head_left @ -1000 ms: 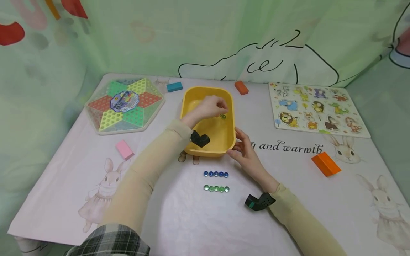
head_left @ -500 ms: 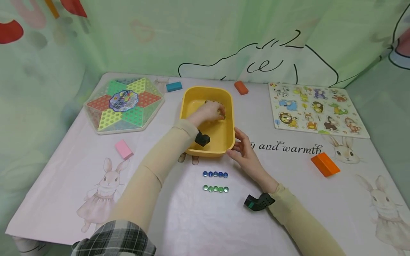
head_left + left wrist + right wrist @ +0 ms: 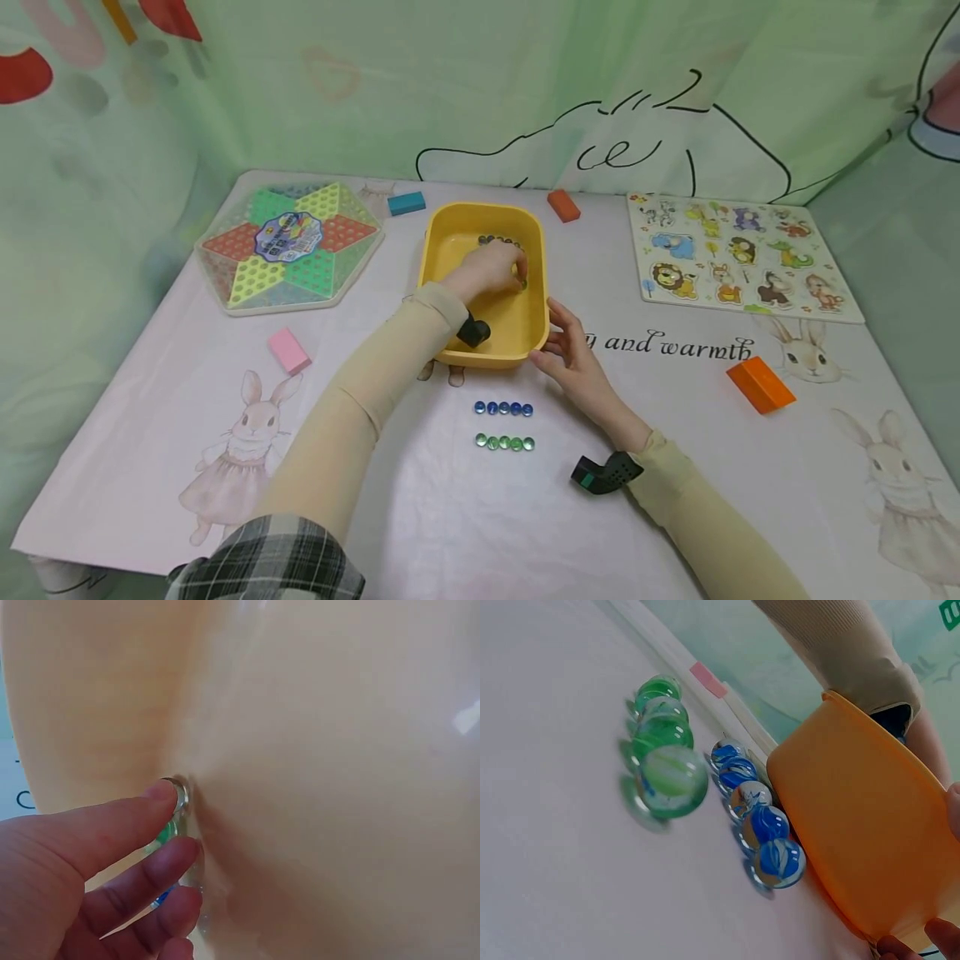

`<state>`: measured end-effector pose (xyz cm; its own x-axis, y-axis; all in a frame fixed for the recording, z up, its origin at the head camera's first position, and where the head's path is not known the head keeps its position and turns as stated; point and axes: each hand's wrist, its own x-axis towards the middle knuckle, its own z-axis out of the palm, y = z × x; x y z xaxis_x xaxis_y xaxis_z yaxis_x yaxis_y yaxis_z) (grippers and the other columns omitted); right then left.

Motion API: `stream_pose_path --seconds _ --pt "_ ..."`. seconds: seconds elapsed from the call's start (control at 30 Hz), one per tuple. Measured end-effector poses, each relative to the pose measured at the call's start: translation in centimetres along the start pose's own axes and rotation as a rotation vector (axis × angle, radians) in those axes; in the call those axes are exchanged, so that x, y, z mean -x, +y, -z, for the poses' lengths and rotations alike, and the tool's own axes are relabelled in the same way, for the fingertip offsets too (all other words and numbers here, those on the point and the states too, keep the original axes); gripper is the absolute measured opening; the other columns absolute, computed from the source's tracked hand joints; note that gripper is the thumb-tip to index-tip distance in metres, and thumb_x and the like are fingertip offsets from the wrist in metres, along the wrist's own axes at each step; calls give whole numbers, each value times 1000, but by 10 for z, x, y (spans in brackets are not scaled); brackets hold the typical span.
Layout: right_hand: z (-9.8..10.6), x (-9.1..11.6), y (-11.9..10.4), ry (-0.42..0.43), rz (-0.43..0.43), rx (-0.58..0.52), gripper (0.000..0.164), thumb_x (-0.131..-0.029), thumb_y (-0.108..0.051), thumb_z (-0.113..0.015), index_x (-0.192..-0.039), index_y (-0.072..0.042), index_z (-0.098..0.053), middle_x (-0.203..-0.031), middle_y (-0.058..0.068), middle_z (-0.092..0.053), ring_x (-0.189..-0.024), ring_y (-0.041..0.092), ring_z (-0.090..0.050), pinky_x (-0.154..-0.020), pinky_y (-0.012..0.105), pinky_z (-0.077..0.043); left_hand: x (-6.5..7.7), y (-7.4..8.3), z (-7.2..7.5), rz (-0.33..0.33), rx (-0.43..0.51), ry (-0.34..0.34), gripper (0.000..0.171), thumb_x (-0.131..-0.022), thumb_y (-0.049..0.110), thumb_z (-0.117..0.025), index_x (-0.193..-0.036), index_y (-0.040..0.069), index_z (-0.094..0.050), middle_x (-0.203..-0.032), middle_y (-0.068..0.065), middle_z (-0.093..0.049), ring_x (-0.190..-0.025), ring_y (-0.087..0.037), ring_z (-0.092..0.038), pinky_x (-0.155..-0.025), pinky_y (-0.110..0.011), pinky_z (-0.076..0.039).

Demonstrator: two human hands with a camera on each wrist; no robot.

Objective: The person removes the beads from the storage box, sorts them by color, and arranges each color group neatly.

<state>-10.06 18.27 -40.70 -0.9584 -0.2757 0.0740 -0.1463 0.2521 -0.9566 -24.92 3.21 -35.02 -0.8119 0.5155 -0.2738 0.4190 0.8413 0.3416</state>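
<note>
My left hand [image 3: 487, 271] reaches into a yellow plastic bin [image 3: 504, 337]. In the left wrist view, its thumb and curled fingers are at a clear glass marble [image 3: 184, 796] low against the bin's wall; a green marble [image 3: 166, 832] and a bit of blue show behind the fingers. Several dark marbles [image 3: 491, 239] line the bin's far end. My right hand [image 3: 581, 367] steadies the bin's near right corner, fingers along the outside and thumb at the rim. In front of the bin lie a row of blue marbles [image 3: 504, 408] and a row of green marbles [image 3: 505, 442].
At the left lies a hexagonal star-patterned game board [image 3: 288, 242], at the right an animal puzzle board [image 3: 742, 258]. Around the bin are a blue block [image 3: 407, 203], a red-orange block [image 3: 564, 206], a pink block [image 3: 289, 351] and an orange block [image 3: 761, 385].
My left hand has lowered into the bin and shifted slightly toward the near side, uncovering the dark marbles at the far end. The right hand and both marble rows stay in place.
</note>
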Motion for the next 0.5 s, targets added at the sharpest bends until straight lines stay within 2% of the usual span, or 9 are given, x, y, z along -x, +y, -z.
stream_pose_path --seconds 0.13,0.23,0.33,0.5 --pt "-1 1 1 1 2 -1 74 -90 -10 -58 -147 -23 -13 -145 14 -24 -116 30 -46 -93 12 -37 0 1 -1 -8 -23 -11 17 -87 25 -63 -102 18 -64 -111 -1 -58 -99 -16 -50 -86 -32 -44" --pt "-2 1 1 -2 8 -8 74 -90 -10 -58 -147 -21 -13 -145 14 -24 -115 30 -46 -94 13 -37 4 2 2 -38 -10 4 15 -88 24 -63 -99 16 -64 -105 -1 -59 -94 -16 -50 -83 -31 -43" --pt "-2 1 1 0 7 -12 74 -90 -10 -58 -147 -22 -13 -145 14 -24 -116 29 -46 -94 13 -37 11 1 9 -80 53 32 13 -87 23 -63 -96 13 -64 -98 -2 -60 -88 -16 -50 -78 -29 -42" --pt "0 1 0 5 3 -5 74 -90 -10 -59 -147 -24 -14 -145 12 -25 -116 28 -46 -93 12 -37 26 -6 22 -165 229 89 13 -87 21 -64 -94 10 -65 -91 -4 -60 -81 -16 -50 -72 -25 -41"
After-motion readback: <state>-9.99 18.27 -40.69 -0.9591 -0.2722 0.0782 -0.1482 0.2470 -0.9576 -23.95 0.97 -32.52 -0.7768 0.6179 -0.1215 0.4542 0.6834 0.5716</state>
